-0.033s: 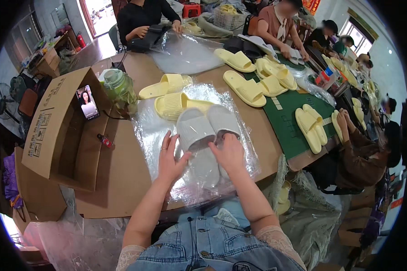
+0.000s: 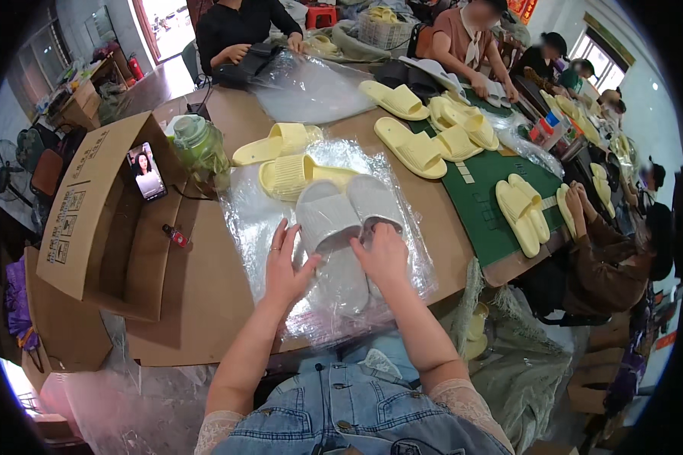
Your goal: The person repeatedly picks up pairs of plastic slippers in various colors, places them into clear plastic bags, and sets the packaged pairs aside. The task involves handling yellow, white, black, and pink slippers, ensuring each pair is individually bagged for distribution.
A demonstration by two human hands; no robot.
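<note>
Held the left hand [image 2: 284,269] open at the left side of the grey slippers [image 2: 330,216], with fingers loosely spread, thumb reaching inward and nothing closed in the palm. Had the right hand [image 2: 387,258] half curled at the strap opening of the right-hand slipper, with thumb stretched toward the left one; could not tell how firm a grip, with fingertips partly out of sight. Saw the grey slippers side by side, toes pointing away, over shiny clear plastic [image 2: 247,220] near the front edge of the table [image 2: 205,318]. Noticed two yellow slippers [image 2: 292,178] just beyond, a green jug [image 2: 196,148] to the left, and an open cardboard box [image 2: 83,197] with a phone [image 2: 149,178] propped upright and a small red bottle [image 2: 176,236] near it. Saw another yellow pair [image 2: 520,216] on a green mat [image 2: 482,227] to the right, and a person in black [image 2: 239,30] across the table.
</note>
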